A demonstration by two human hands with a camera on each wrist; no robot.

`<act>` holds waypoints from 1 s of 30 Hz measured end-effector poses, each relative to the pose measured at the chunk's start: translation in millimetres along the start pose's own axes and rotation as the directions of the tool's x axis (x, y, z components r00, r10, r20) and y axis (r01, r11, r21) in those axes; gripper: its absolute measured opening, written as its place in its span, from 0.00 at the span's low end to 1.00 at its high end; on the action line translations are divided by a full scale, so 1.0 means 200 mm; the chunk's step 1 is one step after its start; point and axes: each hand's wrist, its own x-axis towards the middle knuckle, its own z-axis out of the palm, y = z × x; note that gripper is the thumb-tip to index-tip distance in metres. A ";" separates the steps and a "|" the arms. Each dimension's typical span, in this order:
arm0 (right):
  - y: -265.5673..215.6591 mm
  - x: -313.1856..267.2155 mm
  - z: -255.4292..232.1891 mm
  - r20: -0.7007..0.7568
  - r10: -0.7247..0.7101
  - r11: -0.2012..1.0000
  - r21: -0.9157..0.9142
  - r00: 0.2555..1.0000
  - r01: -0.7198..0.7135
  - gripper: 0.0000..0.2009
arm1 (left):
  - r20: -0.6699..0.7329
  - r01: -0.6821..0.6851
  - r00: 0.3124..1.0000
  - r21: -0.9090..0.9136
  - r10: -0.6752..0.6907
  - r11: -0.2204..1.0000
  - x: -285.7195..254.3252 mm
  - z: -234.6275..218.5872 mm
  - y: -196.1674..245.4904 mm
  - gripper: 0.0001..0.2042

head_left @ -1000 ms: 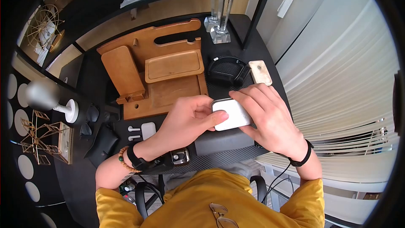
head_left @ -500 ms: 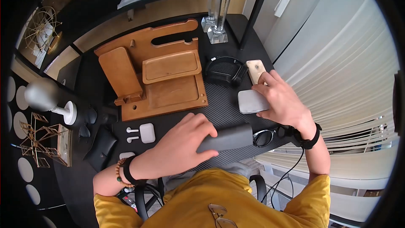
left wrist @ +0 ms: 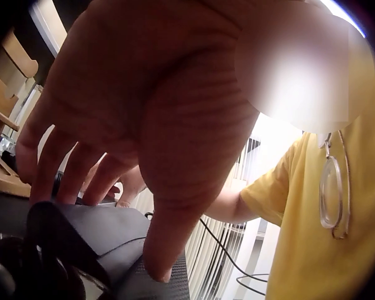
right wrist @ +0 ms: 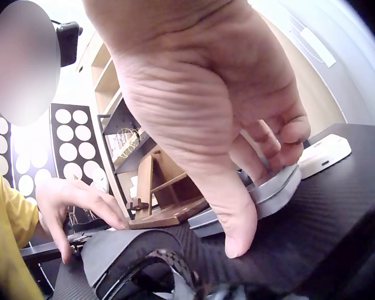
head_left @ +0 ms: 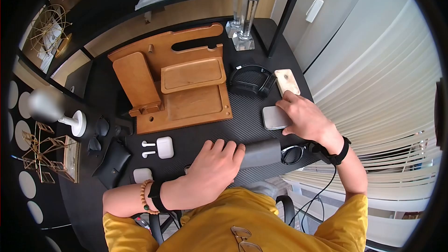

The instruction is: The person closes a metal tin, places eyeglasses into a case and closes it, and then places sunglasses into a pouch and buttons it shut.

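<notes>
My right hand [head_left: 305, 116] holds a flat silver tin [head_left: 275, 117] on the desk by its right side, thumb near, fingers far; the right wrist view shows the tin [right wrist: 278, 194] low on the desk between them. My left hand [head_left: 210, 170] is over the left end of a long grey glasses case [head_left: 261, 153]. In the left wrist view its fingers are along the far side of the case [left wrist: 106, 231] and its thumb on the near side. Black-framed glasses [head_left: 293, 154] lie at the case's right end.
A brown wooden desk organizer [head_left: 191, 105] stands behind. A black headband-like device [head_left: 252, 80] and a cream phone-shaped thing [head_left: 286, 81] lie at the back right. White earbuds [head_left: 148, 148], their case [head_left: 164, 147], a black pouch [head_left: 113, 162] and sunglasses [head_left: 98, 133] are on the left.
The silver tin was held up in both hands, then set down on the right under my right hand. My left hand let go of it and moved down-left to the glasses case.
</notes>
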 end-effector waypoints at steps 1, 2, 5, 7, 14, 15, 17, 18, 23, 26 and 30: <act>0.00 0.00 0.00 0.024 0.010 1.000 0.016 1.000 -0.011 0.39 | 0.000 0.001 1.000 0.000 -0.001 1.000 0.00 0.01 0.00 0.38; 0.00 0.00 0.00 0.023 0.010 1.000 0.016 1.000 -0.010 0.39 | -0.033 -0.006 0.999 0.020 0.007 1.000 0.00 0.03 0.00 0.37; 0.00 0.01 0.01 0.018 0.002 0.999 0.033 1.000 -0.002 0.39 | -0.079 -0.010 0.997 0.046 0.013 0.999 0.01 0.06 -0.01 0.34; 0.01 0.01 0.01 0.043 0.015 0.999 0.042 0.999 -0.017 0.40 | -0.092 -0.007 0.996 0.050 0.012 0.999 0.01 0.06 0.00 0.33; 0.02 0.02 0.02 0.063 -0.001 0.999 0.048 0.998 -0.002 0.40 | -0.096 -0.007 0.995 0.062 0.013 0.998 0.02 0.06 0.00 0.33; 0.02 0.02 0.02 0.066 -0.003 0.999 0.049 0.998 0.000 0.40 | -0.094 -0.004 0.996 0.051 0.009 0.999 0.03 0.06 0.00 0.33; 0.02 0.01 0.02 0.068 -0.005 0.999 0.052 0.998 0.002 0.40 | -0.096 -0.002 0.995 0.058 0.007 0.998 0.03 0.07 0.00 0.34; 0.02 0.01 0.02 0.070 -0.002 0.999 0.054 0.998 -0.001 0.40 | -0.099 0.001 0.995 0.064 0.005 0.998 0.03 0.08 0.00 0.34; 0.02 0.00 0.03 0.079 0.005 0.997 0.077 0.997 -0.011 0.41 | -0.092 -0.019 0.995 0.058 0.024 0.998 0.05 0.07 -0.02 0.36; -0.03 -0.07 -0.03 0.010 0.012 0.997 0.072 1.000 -0.013 0.40 | -0.068 -0.028 0.997 0.011 0.029 1.000 0.05 0.05 -0.04 0.37; -0.08 -0.25 -0.17 -0.144 0.037 0.992 0.126 0.989 -0.018 0.34 | -0.028 -0.047 0.999 -0.137 0.044 0.989 0.05 0.01 -0.09 0.37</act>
